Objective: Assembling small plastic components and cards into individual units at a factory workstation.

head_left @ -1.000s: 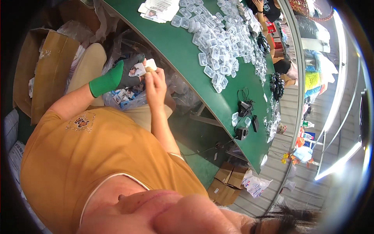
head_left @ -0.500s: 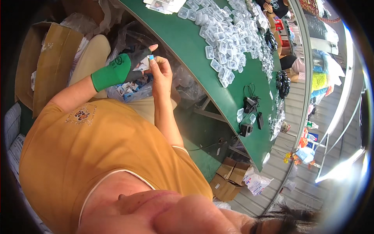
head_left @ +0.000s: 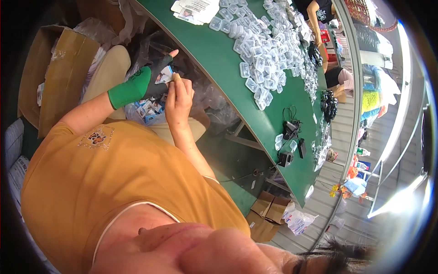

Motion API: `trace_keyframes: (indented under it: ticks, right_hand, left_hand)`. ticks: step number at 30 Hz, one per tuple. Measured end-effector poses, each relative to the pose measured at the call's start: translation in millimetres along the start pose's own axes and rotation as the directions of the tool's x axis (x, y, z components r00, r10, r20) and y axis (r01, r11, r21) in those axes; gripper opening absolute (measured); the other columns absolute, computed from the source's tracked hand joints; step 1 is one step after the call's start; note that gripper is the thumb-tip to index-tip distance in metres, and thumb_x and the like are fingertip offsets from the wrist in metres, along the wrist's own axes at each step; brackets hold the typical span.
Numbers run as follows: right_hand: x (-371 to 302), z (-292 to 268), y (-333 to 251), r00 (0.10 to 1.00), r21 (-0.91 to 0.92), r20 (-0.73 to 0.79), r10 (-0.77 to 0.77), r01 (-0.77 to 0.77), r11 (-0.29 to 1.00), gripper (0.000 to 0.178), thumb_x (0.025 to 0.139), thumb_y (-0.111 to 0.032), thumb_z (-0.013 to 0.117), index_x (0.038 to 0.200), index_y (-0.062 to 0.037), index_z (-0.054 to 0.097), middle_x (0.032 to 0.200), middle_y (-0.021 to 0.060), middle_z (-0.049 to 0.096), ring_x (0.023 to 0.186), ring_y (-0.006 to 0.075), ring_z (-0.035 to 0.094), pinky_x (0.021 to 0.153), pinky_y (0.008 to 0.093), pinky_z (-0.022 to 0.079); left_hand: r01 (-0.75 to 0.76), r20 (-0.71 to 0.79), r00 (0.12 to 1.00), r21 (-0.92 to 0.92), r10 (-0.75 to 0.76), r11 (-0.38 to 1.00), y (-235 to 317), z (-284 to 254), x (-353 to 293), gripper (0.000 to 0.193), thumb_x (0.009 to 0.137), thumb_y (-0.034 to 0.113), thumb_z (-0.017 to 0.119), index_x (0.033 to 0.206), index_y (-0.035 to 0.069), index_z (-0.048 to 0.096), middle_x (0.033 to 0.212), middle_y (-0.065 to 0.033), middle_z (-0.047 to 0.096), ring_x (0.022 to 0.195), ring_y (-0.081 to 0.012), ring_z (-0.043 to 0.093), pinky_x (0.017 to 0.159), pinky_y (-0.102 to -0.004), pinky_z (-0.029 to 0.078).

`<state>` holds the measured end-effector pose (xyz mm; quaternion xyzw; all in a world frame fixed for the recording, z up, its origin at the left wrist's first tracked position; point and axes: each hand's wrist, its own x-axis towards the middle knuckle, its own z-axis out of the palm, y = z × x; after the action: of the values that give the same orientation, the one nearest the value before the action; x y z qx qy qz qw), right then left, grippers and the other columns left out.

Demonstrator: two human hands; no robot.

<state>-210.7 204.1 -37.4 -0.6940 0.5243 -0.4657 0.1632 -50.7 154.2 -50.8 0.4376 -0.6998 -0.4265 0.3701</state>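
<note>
My left hand (head_left: 147,83) wears a green and dark grey glove, with a bare fingertip showing at its far end. It holds a small white and blue printed packet (head_left: 164,76). My right hand (head_left: 179,99), bare, has its fingers closed at the packet's right edge; what lies inside the pinch is hidden. Below both hands, a clear plastic bag (head_left: 132,113) sits by my lap, holding several similar small printed packets (head_left: 149,108).
A green table (head_left: 205,59) runs along the right, bearing a heap of small clear plastic boxes (head_left: 262,59), printed cards (head_left: 196,11) and black cables with adapters (head_left: 290,130). Cardboard boxes stand left (head_left: 68,77) and under the table (head_left: 267,212). Across it, a co-worker's arm (head_left: 314,20) reaches down.
My right hand has shifted slightly down and left, its fingers curling more over the packet's edge, and more of the packet shows. The co-worker's arm has stretched out across the table's far side.
</note>
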Motion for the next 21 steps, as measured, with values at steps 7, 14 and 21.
trace_keyframes:
  ticks: [7,14,21]
  right_hand:
    - [22.8,-25.1,13.2,0.969,0.43,0.206,0.138,-0.217,0.877,0.02,0.104,-0.008,0.06,0.117,0.005,0.068,0.103,0.0067,0.063,0.099,0.0153,0.063,0.087,0.0281,0.051]
    - [26.0,3.7,5.8,0.867,0.763,0.312,0.39,-0.473,0.441,0.013,0.108,-0.014,0.056,0.116,-0.0061,0.063,0.096,-0.0018,0.058,0.086,0.0066,0.059,0.077,0.0236,0.048]
    - [13.3,-8.5,13.8,0.914,0.404,0.308,0.265,-0.378,0.833,0.013,0.107,-0.02,0.059,0.11,-0.009,0.063,0.1,-0.0005,0.065,0.094,0.0088,0.059,0.083,0.0267,0.049]
  left_hand:
    - [0.037,0.128,0.991,-0.055,-0.03,0.998,16.5,-24.3,0.3,0.101,0.08,0.006,0.073,0.167,0.018,0.022,0.095,-0.006,0.064,0.072,-0.015,0.054,0.074,-0.0319,0.051]
    - [-0.001,0.176,0.984,-0.12,0.022,0.993,45.8,-23.3,-5.0,0.103,0.079,0.005,0.069,0.168,0.018,0.018,0.11,-0.0099,0.069,0.081,-0.0171,0.062,0.081,-0.0321,0.054]
    - [-0.38,0.205,0.914,0.139,0.349,0.914,20.5,-15.9,-3.5,0.103,0.084,0.011,0.076,0.168,0.018,0.018,0.116,-0.0074,0.065,0.091,-0.0212,0.065,0.087,-0.034,0.054]
